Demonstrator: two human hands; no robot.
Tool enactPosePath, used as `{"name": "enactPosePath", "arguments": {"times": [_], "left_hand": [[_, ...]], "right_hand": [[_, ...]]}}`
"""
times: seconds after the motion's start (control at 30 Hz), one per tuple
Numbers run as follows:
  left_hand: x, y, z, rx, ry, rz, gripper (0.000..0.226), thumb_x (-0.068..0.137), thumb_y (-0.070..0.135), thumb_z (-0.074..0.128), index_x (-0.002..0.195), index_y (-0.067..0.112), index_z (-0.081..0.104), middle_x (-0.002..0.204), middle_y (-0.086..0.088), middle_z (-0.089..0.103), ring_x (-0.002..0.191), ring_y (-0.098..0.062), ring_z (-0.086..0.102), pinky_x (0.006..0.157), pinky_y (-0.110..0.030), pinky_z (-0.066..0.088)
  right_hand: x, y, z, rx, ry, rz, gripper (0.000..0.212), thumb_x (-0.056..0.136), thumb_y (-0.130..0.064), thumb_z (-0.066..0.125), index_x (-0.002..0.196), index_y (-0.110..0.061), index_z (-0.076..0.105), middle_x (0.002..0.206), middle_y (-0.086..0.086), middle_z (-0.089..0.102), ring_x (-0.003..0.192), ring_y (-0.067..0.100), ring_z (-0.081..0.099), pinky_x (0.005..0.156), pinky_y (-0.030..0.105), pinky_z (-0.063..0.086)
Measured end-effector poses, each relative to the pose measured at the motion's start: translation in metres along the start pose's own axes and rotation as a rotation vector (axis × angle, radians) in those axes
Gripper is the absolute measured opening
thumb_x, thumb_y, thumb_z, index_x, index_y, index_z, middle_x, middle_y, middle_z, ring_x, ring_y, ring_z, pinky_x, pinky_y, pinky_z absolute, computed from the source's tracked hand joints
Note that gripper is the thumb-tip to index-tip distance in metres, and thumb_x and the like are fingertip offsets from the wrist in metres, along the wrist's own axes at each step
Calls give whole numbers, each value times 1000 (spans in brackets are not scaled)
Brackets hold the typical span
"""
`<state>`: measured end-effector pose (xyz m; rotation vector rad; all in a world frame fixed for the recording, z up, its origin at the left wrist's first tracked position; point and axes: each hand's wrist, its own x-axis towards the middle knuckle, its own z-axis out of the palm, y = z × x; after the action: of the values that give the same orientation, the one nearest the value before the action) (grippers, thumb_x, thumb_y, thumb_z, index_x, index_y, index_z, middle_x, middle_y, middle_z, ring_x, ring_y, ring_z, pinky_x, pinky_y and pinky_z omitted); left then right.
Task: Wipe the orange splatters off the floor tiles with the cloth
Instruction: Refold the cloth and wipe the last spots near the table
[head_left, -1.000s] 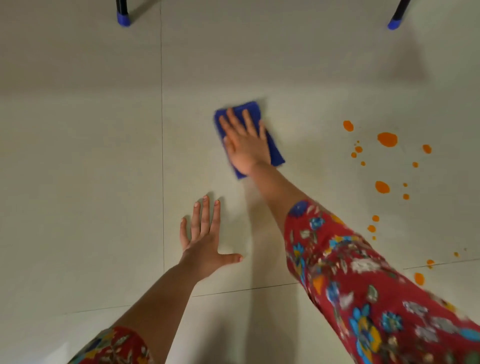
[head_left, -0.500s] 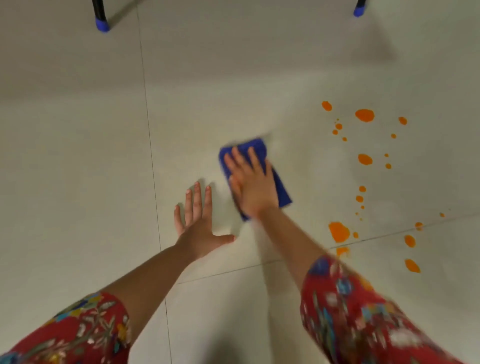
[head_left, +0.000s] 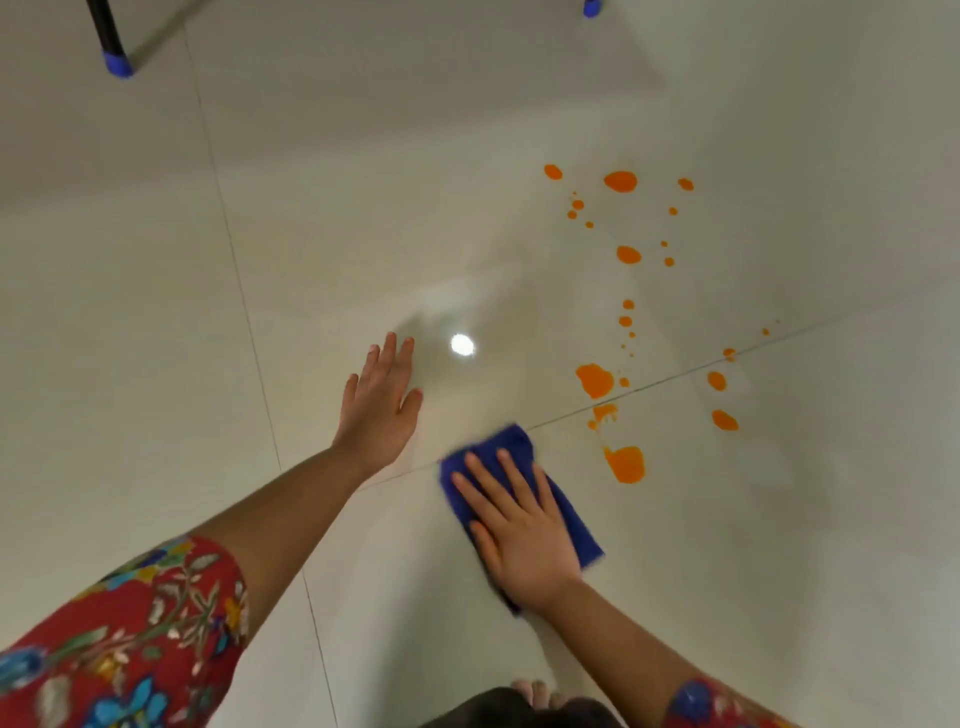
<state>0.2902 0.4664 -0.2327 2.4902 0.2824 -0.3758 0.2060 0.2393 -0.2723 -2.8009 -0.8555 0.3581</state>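
Under the flat right hand (head_left: 524, 540), a folded blue cloth (head_left: 571, 512) on glossy tiles (head_left: 779, 545)

A single head-worn wide-angle camera looks forward and steeply down — close over the pale floor tiles (head_left: 130, 338).

Light's soft and a bit dim on my feed, apart from one hard white glare spot (head_left: 462, 345) on the glossy floor tiles (head_left: 156, 312) (a light above, reflected). A broad grey shadow (head_left: 363, 78) covers the top. The cloth (head_left: 511, 447) edges smear slightly, and the grout lines (head_left: 248, 314) bow from the wide lens.
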Motion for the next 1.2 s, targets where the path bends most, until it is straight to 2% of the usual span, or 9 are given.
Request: {"name": "enactPosePath", "arguments": {"times": [0.1,0.27,0.4,0.5,0.73,0.83,0.93,1.1,1.2], "left_hand": [[-13,-3,6,168,-106,93,63,101,34,35,154,24,2,162,0,-6,149,-21,-3,118,-44,7],[-21,-6,15,413,-214,159,67,100,48,26,152,26,-11,159,-1,-21,148,-20,-11,119,-42,4],[-7,-2,2,541,-375,285,65,101,48,23,151,26,-13,159,2,-22,149,-17,-8,119,-41,9],[0,-3,-8,533,-394,239,65,101,47,22,152,23,-11,161,0,-14,149,-18,-4,119,-41,14],[-12,2,6,523,-407,247,69,100,50,24,152,21,-11,161,-2,-13,149,-20,-3,118,-40,17],[-9,21,12,507,-413,268,70,100,51,24,152,21,-11,160,-2,-15,149,-21,-4,118,-42,15],[-6,39,20,434,-381,259,70,100,50,27,152,21,-10,160,-1,-15,149,-21,-4,119,-42,13],[-8,50,39,226,-306,136,70,99,47,33,153,22,-4,161,-2,-9,149,-21,-4,119,-43,11],[-8,54,54,231,-200,111,68,99,46,33,154,23,0,162,-2,-9,149,-21,-7,120,-43,6]], "right_hand": [[-43,50,-7,-35,14,123,56,100,-43,29,153,-38,13,161,-15,11,150,18,0,117,49,8],[31,56,-25,-20,31,384,57,98,-43,15,153,-35,4,160,-13,-3,149,20,-8,120,51,3],[18,31,-17,-45,-108,112,56,101,-43,13,152,-36,-9,160,-13,-15,147,21,-20,119,48,-11],[-40,40,-14,-38,-162,58,54,101,-48,8,152,-40,-10,161,-14,-11,148,18,-17,118,45,-14],[-16,90,-42,20,-144,513,56,94,-53,-2,143,-41,-26,152,-15,-33,140,16,-32,119,50,-9],[0,73,-44,21,-190,337,55,101,-46,10,144,-38,-24,152,-13,-32,142,20,-30,117,50,-12],[-52,73,-32,18,-220,222,55,95,-56,-3,144,-44,-24,154,-17,-31,142,18,-33,117,49,-15],[-73,140,-39,0,-126,685,57,89,-57,-11,143,-47,-25,155,-11,-33,142,22,-33,114,58,-14],[-12,145,-49,36,-22,702,61,89,-52,-7,148,-41,-18,157,-12,-25,146,26,-23,115,61,-8]]}}
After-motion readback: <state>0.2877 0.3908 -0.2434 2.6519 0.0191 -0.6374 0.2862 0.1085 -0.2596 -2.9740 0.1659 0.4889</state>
